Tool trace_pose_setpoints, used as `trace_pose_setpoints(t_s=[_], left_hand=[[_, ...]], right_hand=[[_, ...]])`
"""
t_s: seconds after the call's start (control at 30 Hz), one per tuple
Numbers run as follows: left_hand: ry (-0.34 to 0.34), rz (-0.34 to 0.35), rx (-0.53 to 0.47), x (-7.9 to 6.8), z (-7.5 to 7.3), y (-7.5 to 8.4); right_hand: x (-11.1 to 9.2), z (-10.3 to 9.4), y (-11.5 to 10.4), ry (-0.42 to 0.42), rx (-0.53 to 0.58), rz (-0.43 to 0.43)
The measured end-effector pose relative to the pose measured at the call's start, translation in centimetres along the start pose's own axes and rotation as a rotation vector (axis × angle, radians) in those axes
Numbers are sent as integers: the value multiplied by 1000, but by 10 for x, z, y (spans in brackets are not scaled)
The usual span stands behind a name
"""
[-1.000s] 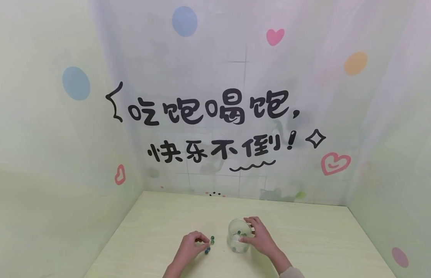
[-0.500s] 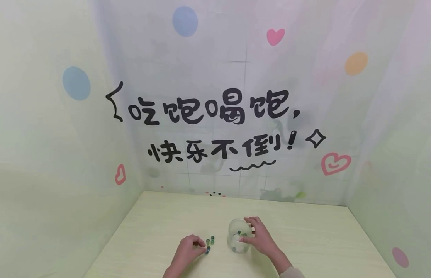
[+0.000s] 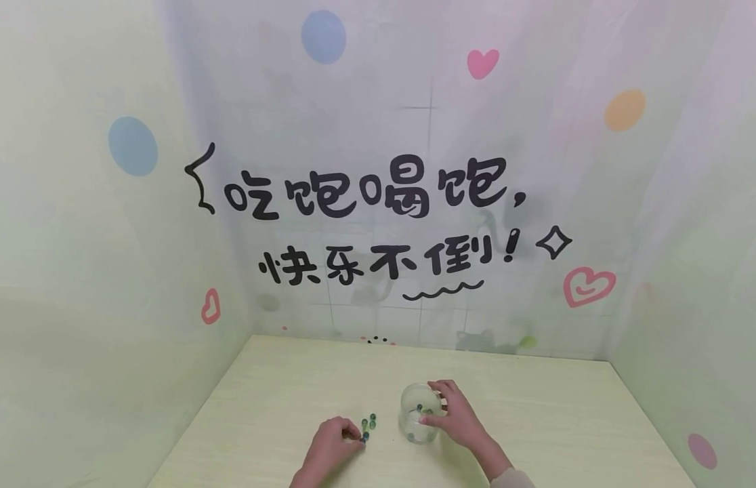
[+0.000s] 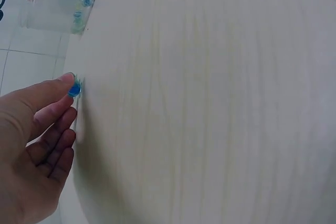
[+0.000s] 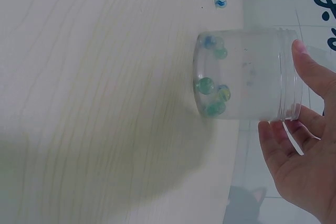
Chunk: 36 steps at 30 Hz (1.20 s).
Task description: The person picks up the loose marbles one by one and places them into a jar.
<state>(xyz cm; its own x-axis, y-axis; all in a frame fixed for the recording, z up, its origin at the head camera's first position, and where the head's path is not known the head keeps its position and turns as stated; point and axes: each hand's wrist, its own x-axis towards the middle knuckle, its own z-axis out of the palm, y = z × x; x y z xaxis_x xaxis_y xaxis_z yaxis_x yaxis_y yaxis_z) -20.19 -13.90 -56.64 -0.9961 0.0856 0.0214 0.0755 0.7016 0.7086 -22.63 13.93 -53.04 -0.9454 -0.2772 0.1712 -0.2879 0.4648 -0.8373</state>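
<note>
I have the left hand (image 4: 31,145) low over the counter (image 3: 280,379), its grip drawn to a narrow pinch of thumb and finger on a blue marble (image 4: 74,89); the thumb covers part of it, and from the head camera I barely make it out; the right hand (image 5: 312,129) has its grip spread around the rim of a clear jar (image 5: 257,77), which stands upright on the counter; through the hazy wall I see several marbles (image 5: 206,85) at the bottom, some overlapping, so I cannot count them surely; a few loose marbles (image 3: 372,421) lie between left hand and jar, running out of the right wrist view's top edge; the left wrist view crops the jar.
</note>
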Motion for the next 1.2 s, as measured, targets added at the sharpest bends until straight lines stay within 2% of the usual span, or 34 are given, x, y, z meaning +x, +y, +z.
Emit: trace_pose_setpoints(t_s=[0.3,0.8,1.03,1.2], left_hand=[[4,22,35,1,2,-2],[-41,-13,27,3,0,-3],[-13,9,17,5,-2,-5],[-8,11,-8,7,-6,1]], right_hand=[[0,0,1,10,-1,-4],[0,1,3,-6,13,10],[0,1,2,-2,5,11],[0,1,1,-3,5,11]])
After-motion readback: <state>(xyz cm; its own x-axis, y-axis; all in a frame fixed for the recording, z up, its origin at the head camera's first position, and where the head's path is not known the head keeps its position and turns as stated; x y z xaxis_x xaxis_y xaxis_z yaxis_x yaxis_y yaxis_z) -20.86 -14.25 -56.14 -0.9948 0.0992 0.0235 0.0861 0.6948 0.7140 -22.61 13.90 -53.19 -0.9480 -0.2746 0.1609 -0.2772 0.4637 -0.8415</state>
